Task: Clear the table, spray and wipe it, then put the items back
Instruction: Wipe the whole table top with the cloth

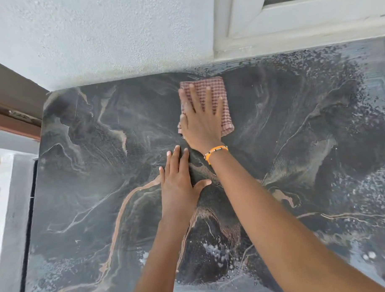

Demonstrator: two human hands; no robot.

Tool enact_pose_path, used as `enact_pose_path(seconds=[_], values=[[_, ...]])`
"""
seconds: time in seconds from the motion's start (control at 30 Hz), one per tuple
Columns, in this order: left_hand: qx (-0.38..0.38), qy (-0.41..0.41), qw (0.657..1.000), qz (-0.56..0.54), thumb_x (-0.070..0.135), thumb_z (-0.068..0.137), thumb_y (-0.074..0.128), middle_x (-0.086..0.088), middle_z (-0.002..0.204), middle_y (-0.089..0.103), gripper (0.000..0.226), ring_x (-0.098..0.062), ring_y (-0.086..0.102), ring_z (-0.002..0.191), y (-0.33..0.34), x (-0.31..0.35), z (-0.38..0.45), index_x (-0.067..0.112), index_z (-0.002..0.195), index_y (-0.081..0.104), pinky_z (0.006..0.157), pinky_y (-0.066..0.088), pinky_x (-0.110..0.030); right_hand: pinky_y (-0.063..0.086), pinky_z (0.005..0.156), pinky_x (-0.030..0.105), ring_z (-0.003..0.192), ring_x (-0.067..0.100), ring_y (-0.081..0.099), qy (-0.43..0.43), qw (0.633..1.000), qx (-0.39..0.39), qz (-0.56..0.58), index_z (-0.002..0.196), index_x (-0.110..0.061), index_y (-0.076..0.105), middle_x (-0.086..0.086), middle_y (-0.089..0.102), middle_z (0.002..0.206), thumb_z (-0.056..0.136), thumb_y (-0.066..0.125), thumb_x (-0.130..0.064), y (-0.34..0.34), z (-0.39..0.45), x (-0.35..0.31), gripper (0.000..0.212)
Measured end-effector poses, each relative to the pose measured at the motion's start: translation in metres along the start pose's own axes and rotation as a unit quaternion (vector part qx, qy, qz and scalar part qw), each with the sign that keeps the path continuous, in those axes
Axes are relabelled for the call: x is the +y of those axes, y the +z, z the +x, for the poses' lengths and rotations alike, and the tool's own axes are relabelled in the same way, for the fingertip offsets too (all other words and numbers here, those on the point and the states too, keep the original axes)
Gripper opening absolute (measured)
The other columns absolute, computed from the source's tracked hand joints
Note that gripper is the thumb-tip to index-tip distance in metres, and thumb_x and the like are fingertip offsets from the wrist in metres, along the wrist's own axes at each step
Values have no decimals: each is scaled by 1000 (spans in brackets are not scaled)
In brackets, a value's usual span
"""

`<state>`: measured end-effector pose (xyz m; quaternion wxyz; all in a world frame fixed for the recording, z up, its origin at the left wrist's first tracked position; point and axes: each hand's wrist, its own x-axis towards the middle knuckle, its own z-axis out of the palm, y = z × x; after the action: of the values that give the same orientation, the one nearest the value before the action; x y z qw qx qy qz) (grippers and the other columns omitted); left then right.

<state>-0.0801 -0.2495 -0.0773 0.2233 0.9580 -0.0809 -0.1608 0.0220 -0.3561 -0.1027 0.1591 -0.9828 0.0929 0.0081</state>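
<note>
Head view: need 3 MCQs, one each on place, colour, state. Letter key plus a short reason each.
1. Where does the cloth lie on the table?
A. near the far edge by the wall
B. at the near edge
C. hanging off the left side

2. What colour is the bracelet on the right wrist?
A. blue
B. orange
C. green

3. How is the left hand?
A. gripping the cloth
B. fist raised in the air
C. flat on the bare tabletop

Key: 1 A, the cloth sits just short of the wall edge under the right hand. 2 B, the band shows orange. 3 C, its fingers lie straight on the dark surface, apart from the cloth.
</note>
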Motion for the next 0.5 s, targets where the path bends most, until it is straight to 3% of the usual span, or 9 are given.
enact_pose_path(seconds=[0.1, 0.2, 0.5], values=[[0, 0, 1000, -3, 38, 77, 68, -1, 156, 14, 84, -21, 5, 145, -2, 0, 0, 15, 145, 24, 116, 12, -47, 4, 114, 59, 144, 36, 11, -89, 995, -34, -29, 147, -37, 13, -4, 14, 159, 96, 31, -36, 2, 32, -27, 54], [-1, -10, 1000, 15, 42, 76, 68, -1, 156, 14, 87, -21, 7, 145, -4, 4, 2, 16, 145, 22, 117, 12, -47, 5, 115, 56, 144, 34, 14, -98, 994, -39, -34, 146, -38, 19, -6, 20, 157, 96, 30, -36, -1, 46, -14, 51], [-50, 30, 998, 39, 56, 74, 62, 6, 157, -4, 97, -17, -11, 144, 12, 33, -5, 26, 147, 6, 119, 2, -43, 2, 116, 54, 145, 32, 9, 107, 994, 35, 1, 145, -38, 22, -8, 16, 158, 94, 31, -31, -50, 44, 151, 52]])
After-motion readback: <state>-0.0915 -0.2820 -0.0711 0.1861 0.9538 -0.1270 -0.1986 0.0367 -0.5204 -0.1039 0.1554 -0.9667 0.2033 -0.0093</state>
